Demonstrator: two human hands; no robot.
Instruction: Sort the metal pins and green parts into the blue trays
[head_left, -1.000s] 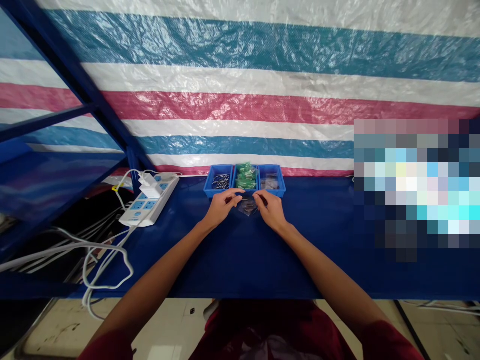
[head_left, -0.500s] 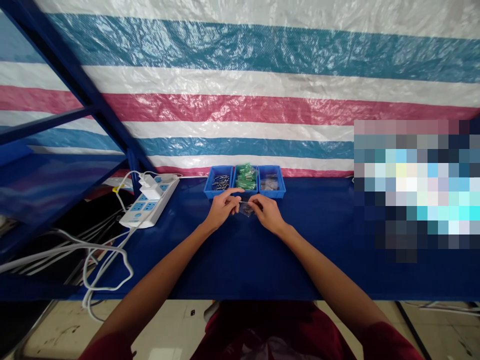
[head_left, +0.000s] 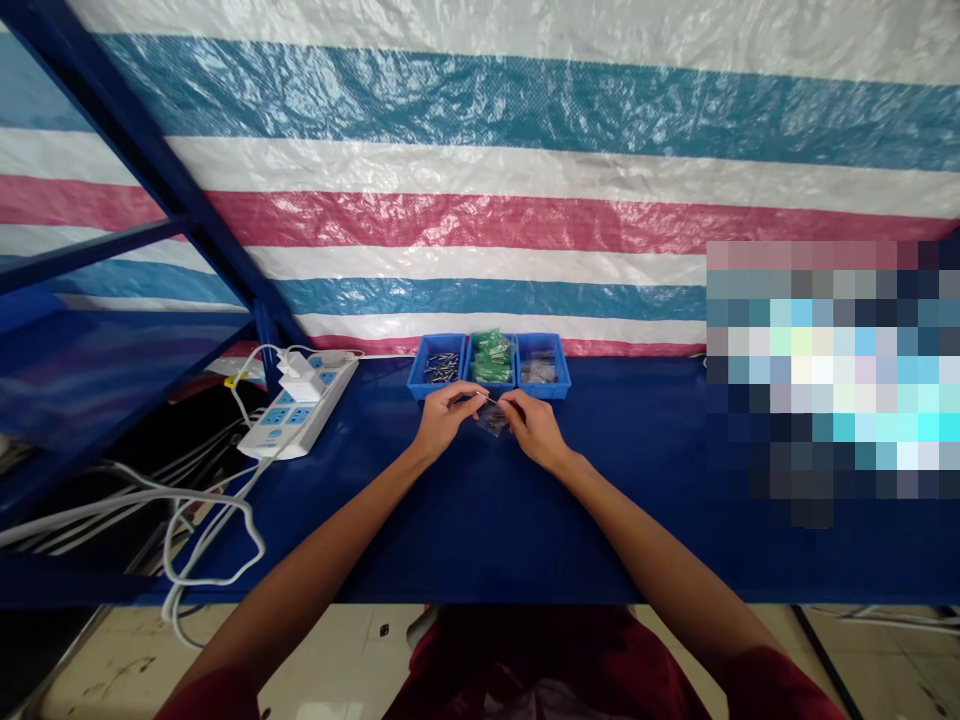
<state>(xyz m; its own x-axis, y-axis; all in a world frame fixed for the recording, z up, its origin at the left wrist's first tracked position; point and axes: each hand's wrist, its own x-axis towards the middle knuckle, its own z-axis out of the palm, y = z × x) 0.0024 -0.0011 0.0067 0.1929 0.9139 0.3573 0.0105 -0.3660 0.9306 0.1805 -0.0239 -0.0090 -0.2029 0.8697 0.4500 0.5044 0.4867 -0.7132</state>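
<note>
Left hand (head_left: 444, 418) and right hand (head_left: 534, 425), fingers clamped: both are pinching a thin pale piece (head_left: 490, 399) at frame centre, likely steadying its ends. Clear bag (head_left: 492, 421) is lying just below; blue bins (head_left: 551, 391) are sitting just above on counter (head_left: 480, 530), probably for easy reach.

Behind the bag (head_left: 492, 421) stand three adjoining bins (head_left: 504, 386).

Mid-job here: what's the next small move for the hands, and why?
Probably steady the thin piece with the left hand and ease the right hand slightly: the piece spans the gap between the two hands, and the clear plastic bag shows close by it, so a small one-handed shift seems less likely to snag.
</note>
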